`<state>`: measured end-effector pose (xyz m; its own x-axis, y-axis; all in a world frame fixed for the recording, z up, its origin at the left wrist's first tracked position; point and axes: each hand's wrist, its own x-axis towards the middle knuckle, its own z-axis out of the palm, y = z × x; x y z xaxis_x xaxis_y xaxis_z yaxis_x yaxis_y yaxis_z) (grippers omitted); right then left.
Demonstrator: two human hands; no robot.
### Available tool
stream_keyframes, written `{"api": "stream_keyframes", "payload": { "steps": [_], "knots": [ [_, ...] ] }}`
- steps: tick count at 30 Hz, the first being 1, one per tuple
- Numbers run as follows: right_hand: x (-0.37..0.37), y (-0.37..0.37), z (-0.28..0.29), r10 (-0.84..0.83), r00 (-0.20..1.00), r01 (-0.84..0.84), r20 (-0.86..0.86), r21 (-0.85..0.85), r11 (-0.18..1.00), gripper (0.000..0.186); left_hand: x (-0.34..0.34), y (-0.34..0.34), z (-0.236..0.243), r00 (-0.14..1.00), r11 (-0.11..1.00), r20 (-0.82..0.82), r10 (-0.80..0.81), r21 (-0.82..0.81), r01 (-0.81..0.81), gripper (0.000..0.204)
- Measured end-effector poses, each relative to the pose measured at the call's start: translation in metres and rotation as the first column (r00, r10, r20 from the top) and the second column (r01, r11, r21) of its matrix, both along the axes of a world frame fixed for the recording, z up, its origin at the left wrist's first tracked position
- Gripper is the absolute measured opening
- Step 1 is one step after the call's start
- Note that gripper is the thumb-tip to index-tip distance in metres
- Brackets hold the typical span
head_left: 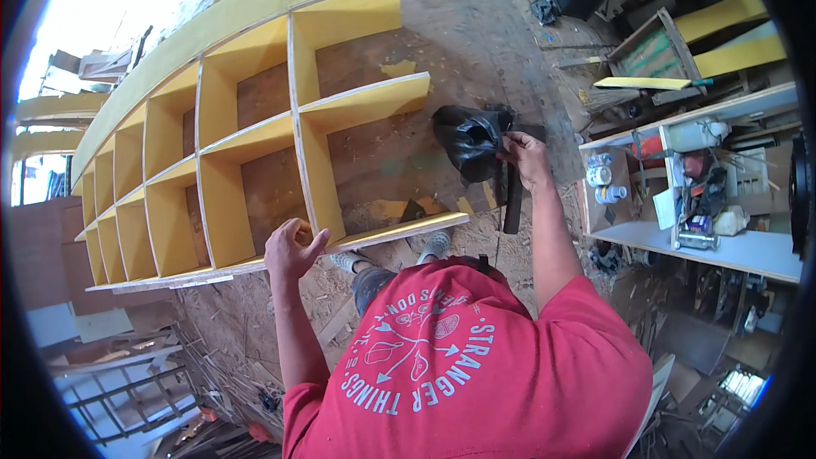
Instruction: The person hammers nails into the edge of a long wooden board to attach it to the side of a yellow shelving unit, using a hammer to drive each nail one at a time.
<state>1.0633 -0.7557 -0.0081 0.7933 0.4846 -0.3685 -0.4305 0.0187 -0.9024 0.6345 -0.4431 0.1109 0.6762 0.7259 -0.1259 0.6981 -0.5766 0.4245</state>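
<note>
With the clock face laid over the head view, the right hand point(529, 160) sits at 2 o'clock, thumb and fingers pinched on the near edge of a black pouch point(472, 140). Pouch is at about 1 o'clock, just beyond the yellow frame's point(225, 208) unfinished end; it looks limp, leathery. A dark strap point(512, 204) hangs below the pinch toward 4 o'clock; whether it's sewn on isn't clear.

Left hand point(293, 251) is at 8 o'clock by the frame's near rail, fingers curled, thumb apart toward a divider's end. Can't make out if it grips the wood or just rests there; no tool seen in it.

Frame fills 8 to 12 o'clock, lying flat, its compartments facing up. White-edged cabinet point(739, 261) with bottles point(599, 175) and clutter at 3 o'clock, apart from both hands.

Step in hand, my judgement: handling the pouch one-handed, either picking it up or setting it down; one frame can't settle which. Next move likely calls for a firm pinch, strap clear of the frame edges, and probably the left hand to steady the floppy body.
</note>
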Motion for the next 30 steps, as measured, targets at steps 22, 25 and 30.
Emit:
{"api": "stream_keyframes", "payload": {
  "steps": [22,25,30],
  "knots": [
    [-0.099,0.114,0.064,0.558,0.828,-0.552,-0.062,0.087,0.829,0.019,-0.009,0.002,0.001,0.999,0.999,0.009,0.046,0.012,-0.046,0.051],
    [-0.116,0.140,0.089,0.635,0.772,-0.634,-0.035,0.038,0.773,0.020,-0.010,0.002,0.000,0.999,0.998,0.037,0.023,0.054,-0.025,0.053],
    [-0.127,0.173,0.091,0.707,0.707,-0.706,-0.011,0.058,0.706,0.020,-0.010,0.001,0.006,1.000,1.000,-0.009,0.025,-0.004,-0.025,0.061]
  ]
}}
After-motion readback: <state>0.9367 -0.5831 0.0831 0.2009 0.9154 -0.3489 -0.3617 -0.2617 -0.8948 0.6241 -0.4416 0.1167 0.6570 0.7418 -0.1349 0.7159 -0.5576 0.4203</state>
